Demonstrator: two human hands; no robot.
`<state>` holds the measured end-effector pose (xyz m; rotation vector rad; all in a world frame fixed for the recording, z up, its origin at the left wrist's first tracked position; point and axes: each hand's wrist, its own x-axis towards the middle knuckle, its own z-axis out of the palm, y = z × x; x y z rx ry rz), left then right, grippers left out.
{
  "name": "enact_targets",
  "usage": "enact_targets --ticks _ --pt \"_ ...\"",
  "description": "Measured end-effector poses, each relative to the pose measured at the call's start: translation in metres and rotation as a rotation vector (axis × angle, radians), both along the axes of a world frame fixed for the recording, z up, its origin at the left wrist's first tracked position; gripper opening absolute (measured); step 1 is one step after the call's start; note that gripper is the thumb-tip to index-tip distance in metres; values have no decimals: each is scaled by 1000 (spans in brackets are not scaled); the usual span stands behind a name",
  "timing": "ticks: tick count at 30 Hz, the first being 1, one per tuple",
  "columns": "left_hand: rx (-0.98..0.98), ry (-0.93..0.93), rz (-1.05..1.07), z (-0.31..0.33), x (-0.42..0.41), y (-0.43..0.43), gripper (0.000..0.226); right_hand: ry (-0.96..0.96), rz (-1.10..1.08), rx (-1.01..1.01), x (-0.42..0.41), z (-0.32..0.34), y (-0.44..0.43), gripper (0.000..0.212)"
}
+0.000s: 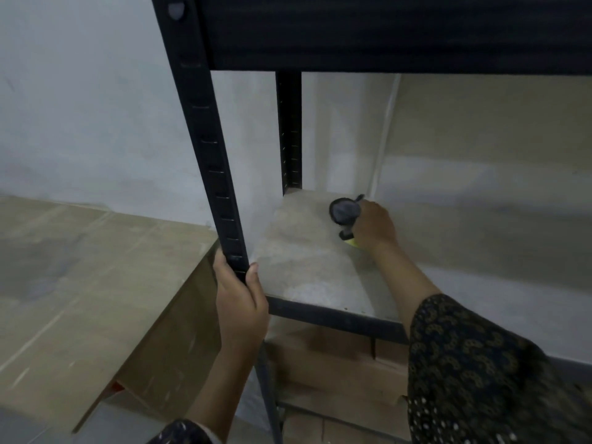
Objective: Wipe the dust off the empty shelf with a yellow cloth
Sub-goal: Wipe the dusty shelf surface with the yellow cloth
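Right hand (373, 226) grips the yellow cloth (351, 242) (mostly hidden) near the shelf (304, 267) back-left corner; left hand (242, 302) clasps the front post (208, 149). Dust remains; wiping looks early.

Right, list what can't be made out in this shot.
- Yellow cloth: only a sliver shows under the right hand, which covers the rest.
- Dark round object by that hand: too blurred to identify.
- Shelf: its right part is hidden by the right arm; dust cannot be judged in the dim, soft head view.
- Post: the left hand wraps it and hides that stretch.
- Upper shelf: cut off by the top edge.
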<state>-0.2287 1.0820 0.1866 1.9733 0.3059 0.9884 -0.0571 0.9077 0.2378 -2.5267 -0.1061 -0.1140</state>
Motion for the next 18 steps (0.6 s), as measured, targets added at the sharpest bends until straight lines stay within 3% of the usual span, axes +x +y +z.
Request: enact_targets --ticks 4,9,11,14,16,18 --pt "-7 -5 -3 -1 0 1 60 83 375 108 -36 11 33 31" --pt "-3 -21 -18 0 0 -1 55 206 682 178 -62 16 25 24" --pt "-12 -19 -13 0 0 -2 55 181 607 240 -52 23 15 29" --pt "-19 -23 -8 2 0 -5 60 -76 153 215 -19 24 1 32" --pt "-20 -22 -5 2 0 -6 62 -107 -58 149 5 13 -8 29" --pt "-23 -17 -4 1 1 -6 60 -78 -121 86 21 1 -6 28"
